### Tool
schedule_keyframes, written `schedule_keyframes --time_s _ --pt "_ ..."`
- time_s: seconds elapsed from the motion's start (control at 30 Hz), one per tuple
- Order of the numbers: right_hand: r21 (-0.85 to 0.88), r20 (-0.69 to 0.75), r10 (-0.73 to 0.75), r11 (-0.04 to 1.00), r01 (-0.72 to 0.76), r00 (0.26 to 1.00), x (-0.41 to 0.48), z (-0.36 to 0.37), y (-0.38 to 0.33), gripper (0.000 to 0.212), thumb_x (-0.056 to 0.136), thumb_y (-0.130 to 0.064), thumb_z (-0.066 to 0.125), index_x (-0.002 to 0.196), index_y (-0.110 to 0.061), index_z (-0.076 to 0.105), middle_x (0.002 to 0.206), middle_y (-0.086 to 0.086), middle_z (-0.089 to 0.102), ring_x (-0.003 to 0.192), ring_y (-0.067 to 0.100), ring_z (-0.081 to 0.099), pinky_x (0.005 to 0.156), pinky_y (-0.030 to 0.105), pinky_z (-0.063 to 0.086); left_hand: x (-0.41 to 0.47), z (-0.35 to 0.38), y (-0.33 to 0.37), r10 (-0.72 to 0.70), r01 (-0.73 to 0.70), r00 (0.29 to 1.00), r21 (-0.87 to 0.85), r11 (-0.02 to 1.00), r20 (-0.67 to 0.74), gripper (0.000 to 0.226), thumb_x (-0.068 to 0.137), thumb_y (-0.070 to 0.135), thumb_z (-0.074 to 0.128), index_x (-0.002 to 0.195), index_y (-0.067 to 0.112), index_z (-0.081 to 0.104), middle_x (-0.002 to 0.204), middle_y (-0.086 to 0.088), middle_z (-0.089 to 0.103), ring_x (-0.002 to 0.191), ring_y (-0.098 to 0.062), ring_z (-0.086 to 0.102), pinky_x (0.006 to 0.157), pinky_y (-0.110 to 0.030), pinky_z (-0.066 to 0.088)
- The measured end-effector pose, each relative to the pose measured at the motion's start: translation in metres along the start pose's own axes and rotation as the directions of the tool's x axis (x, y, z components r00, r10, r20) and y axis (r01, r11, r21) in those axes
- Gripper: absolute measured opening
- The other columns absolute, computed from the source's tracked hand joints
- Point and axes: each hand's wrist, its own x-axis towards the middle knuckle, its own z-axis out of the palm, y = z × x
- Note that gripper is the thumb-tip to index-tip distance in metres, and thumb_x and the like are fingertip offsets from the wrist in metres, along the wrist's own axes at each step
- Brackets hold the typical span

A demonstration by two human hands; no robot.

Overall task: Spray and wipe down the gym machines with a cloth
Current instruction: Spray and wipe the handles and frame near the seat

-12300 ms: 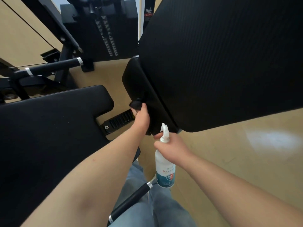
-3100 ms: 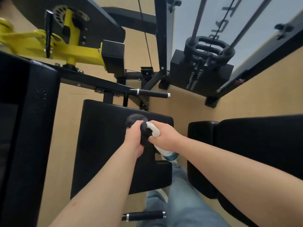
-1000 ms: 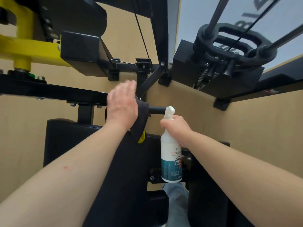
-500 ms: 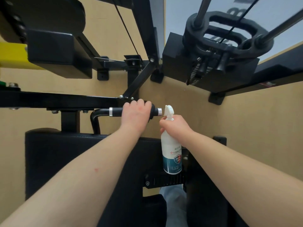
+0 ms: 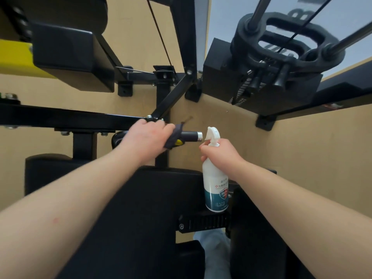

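Observation:
My left hand [image 5: 148, 138] grips a dark cloth [image 5: 174, 135] wrapped round the machine's black handle grip [image 5: 191, 136]. The grip's silver end cap sticks out to the right of the cloth. A bit of yellow shows under the cloth. My right hand [image 5: 220, 153] holds a white spray bottle [image 5: 215, 186] upright by its neck, just right of the handle's end, nozzle pointing left toward it. Below both arms lies the black seat pad [image 5: 141, 208].
A black frame bar [image 5: 70, 118] runs left behind the handle, with a diagonal strut [image 5: 171, 97] above. A black weight stack [image 5: 261, 77] with guide rods stands at the upper right. A yellow machine part [image 5: 14, 55] is at the far left. Tan wooden floor lies around.
My left hand has slid left along the handle with the cloth, baring the grip's right end. The right hand and bottle have stayed almost in place.

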Motion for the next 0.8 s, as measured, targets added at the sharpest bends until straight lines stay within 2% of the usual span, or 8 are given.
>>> schedule_keyframes --time_s 0.1,0.17,0.33,0.43,0.57,0.63,0.7,0.8 --pt "-0.013 -0.001 0.0 1.0 0.0 1.0 -0.001 0.005 -0.003 0.021 0.09 -0.026 0.056 0.095 -0.016 0.074 0.081 -0.002 0.079 0.081 0.019 0.067 0.085 0.037 0.055 -0.02 -0.005 -0.013 -0.091 0.092 0.996 0.095 0.991 -0.009 0.045 0.094 0.036 0.064 0.132 0.024 0.042 0.108 0.002 0.06 0.095 -0.019 0.063 0.084 -0.035 0.047" --pt "-0.035 0.01 -0.006 0.999 0.006 1.0 -0.003 0.01 -0.004 0.021 0.091 -0.028 0.056 0.093 -0.016 0.073 0.082 -0.001 0.079 0.081 0.02 0.069 0.086 0.038 0.056 -0.017 -0.005 -0.003 -0.164 0.155 0.985 0.135 0.979 0.06 0.044 0.092 0.026 0.067 0.128 0.021 0.044 0.105 -0.001 0.059 0.093 -0.021 0.061 0.082 -0.035 0.046" --pt "-0.078 0.04 -0.016 0.997 0.019 0.999 0.001 0.01 -0.005 0.019 0.092 -0.029 0.058 0.093 -0.014 0.071 0.087 0.002 0.075 0.081 0.022 0.068 0.08 0.037 0.054 0.008 -0.013 0.016 -0.241 0.225 0.959 0.115 0.968 0.149 0.044 0.088 0.023 0.074 0.122 0.018 0.049 0.099 -0.004 0.057 0.087 -0.022 0.06 0.078 -0.036 0.05" --pt "-0.102 0.033 -0.012 0.995 0.015 0.999 0.002 0.01 -0.01 0.021 0.094 -0.03 0.058 0.101 -0.013 0.069 0.094 0.008 0.075 0.084 0.024 0.069 0.077 0.038 0.054 0.014 -0.009 0.017 -0.215 0.204 0.967 0.091 0.975 0.139 0.035 0.091 0.023 0.071 0.118 0.018 0.049 0.094 -0.003 0.053 0.081 -0.021 0.056 0.07 -0.034 0.046" --pt "-0.123 0.009 -0.032 0.992 0.033 0.999 -0.007 0.015 -0.007 0.019 0.095 -0.031 0.057 0.099 -0.017 0.068 0.1 0.011 0.076 0.095 0.03 0.073 0.086 0.043 0.058 0.013 -0.006 0.015 -0.205 0.195 0.973 0.091 0.977 0.111 0.041 0.09 0.023 0.072 0.125 0.017 0.05 0.104 -0.004 0.061 0.088 -0.022 0.064 0.067 -0.033 0.047" --pt "-0.159 0.018 -0.045 0.986 0.047 0.999 -0.013 0.017 -0.007 0.017 0.094 -0.03 0.057 0.095 -0.016 0.067 0.096 0.011 0.074 0.087 0.027 0.07 0.079 0.039 0.056 0.016 -0.008 0.022 -0.187 0.179 0.976 0.076 0.981 0.11 0.04 0.092 0.025 0.071 0.125 0.017 0.05 0.109 -0.004 0.062 0.094 -0.023 0.065 0.071 -0.035 0.048" --pt "-0.189 0.014 -0.07 0.979 0.071 0.997 -0.017 0.019 -0.006 0.015 0.09 -0.026 0.057 0.082 -0.015 0.062 0.081 0.007 0.067 0.074 0.023 0.06 0.069 0.035 0.047 0.026 -0.008 0.039 -0.148 0.143 0.983 0.051 0.988 0.112 0.03 0.096 0.026 0.064 0.12 0.016 0.05 0.111 -0.006 0.061 0.099 -0.026 0.064 0.078 -0.038 0.05" --pt "-0.217 0.001 -0.092 0.972 0.09 0.996 -0.021 0.021 -0.004 0.014 0.086 -0.02 0.056 0.072 -0.018 0.056 0.071 -0.002 0.056 0.067 0.018 0.05 0.064 0.032 0.04 0.048 0.0 0.065 -0.089 0.086 0.989 0.026 0.996 0.117 0.021 0.1 0.022 0.056 0.118 0.015 0.048 0.114 -0.009 0.059 0.102 -0.028 0.063 0.077 -0.038 0.043"
